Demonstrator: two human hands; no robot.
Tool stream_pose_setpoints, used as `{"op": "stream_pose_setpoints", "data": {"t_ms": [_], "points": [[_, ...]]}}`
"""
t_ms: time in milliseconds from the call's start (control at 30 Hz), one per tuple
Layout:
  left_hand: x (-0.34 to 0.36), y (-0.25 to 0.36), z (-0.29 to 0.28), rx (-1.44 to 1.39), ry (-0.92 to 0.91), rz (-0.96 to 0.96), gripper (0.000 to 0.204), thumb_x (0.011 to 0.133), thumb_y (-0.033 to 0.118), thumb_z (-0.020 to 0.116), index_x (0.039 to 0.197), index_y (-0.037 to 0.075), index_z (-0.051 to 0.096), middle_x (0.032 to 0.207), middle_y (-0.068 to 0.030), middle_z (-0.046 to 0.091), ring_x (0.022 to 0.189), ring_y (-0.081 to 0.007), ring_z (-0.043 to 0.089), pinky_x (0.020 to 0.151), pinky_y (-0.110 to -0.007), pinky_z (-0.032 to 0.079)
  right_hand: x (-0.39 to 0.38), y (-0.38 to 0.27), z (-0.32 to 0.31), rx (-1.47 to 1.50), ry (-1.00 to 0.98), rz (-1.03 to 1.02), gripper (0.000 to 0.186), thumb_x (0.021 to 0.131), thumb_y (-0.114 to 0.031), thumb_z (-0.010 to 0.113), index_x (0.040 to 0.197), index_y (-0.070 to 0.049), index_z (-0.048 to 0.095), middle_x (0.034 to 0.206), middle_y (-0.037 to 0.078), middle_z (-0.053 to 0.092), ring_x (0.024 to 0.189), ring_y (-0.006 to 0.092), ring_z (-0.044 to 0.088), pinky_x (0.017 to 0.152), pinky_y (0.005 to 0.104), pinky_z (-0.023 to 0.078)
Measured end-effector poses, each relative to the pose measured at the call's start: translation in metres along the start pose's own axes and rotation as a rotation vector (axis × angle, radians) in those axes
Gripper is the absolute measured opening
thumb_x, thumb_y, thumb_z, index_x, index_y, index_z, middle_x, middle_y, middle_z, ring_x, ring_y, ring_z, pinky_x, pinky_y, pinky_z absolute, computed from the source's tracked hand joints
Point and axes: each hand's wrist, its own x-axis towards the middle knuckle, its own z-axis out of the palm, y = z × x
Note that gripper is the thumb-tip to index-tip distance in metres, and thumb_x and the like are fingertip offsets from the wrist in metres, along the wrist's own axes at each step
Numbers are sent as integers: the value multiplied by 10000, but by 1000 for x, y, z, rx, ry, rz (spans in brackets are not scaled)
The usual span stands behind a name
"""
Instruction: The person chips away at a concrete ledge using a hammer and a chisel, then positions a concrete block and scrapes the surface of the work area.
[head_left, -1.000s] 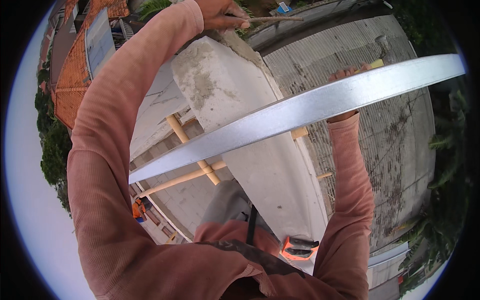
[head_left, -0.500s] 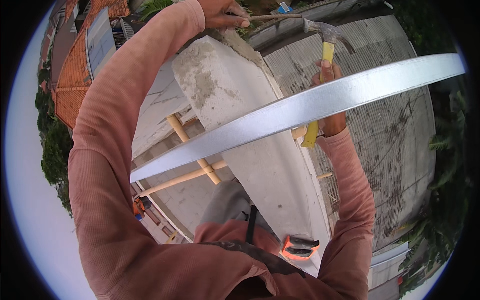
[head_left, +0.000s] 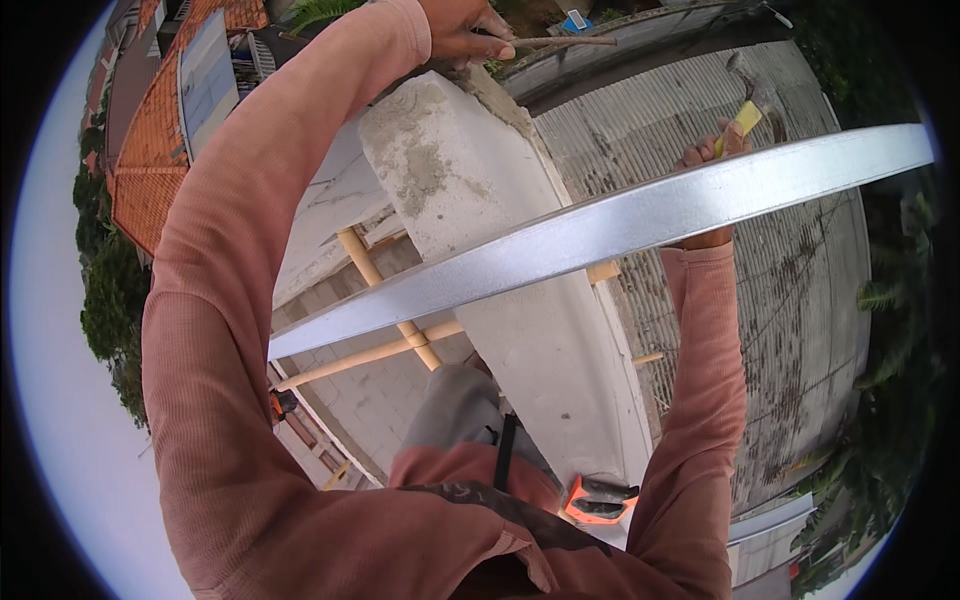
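Observation:
At the top of the view my left hand (head_left: 468, 32) is closed around a thin metal rod (head_left: 575, 41), whose free end points right. The rod lies just beyond the far end of a pale, mortar-smeared wall top (head_left: 540, 340). Farther right, my right hand (head_left: 712, 150) grips a claw hammer by its yellow handle (head_left: 740, 128). The hammer's metal head (head_left: 755, 85) is up and apart from the rod, over the grey roof. A shiny silver metal strip (head_left: 600, 230) crosses in front and covers part of my right hand and wrist.
An orange-and-black object (head_left: 600, 500) rests on the near part of the wall top. Wooden poles (head_left: 375, 352) cross left of the wall, above a block wall. Corrugated grey roofing (head_left: 780, 280) lies below on the right. Orange tiled roofs (head_left: 155, 180) and trees stand far left.
My right hand has swung the hammer right, away from the rod's end that its head was next to. My left hand and the rod have shifted slightly right.

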Motion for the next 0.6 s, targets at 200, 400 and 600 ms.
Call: {"op": "stream_pose_setpoints", "data": {"t_ms": [200,400,600], "points": [[-4,-9,-2,51,-31,72,374,928,386,618,1073,59,728,868,-172,710,754,-272,669,727,-388,517,14,-21,-16,1113,235,485,340,1044,-353,564,1253,-93,497,820,-8,545,696,68,550,617,228,540],[1,5,-7,17,-19,6,386,893,388,642,1083,65,733,855,-157,715,753,-249,675,721,-387,520,-23,3,13,1058,424,485,334,1051,-373,542,1230,-91,524,809,-12,534,668,90,525,610,255,516],[-8,3,-3,6,-42,-44,382,886,385,651,1081,68,739,841,-155,716,735,-250,676,717,-389,522,-21,-74,10,978,17,709,274,1062,-325,518,1197,-89,547,820,6,529,694,107,511,687,254,512]]}}
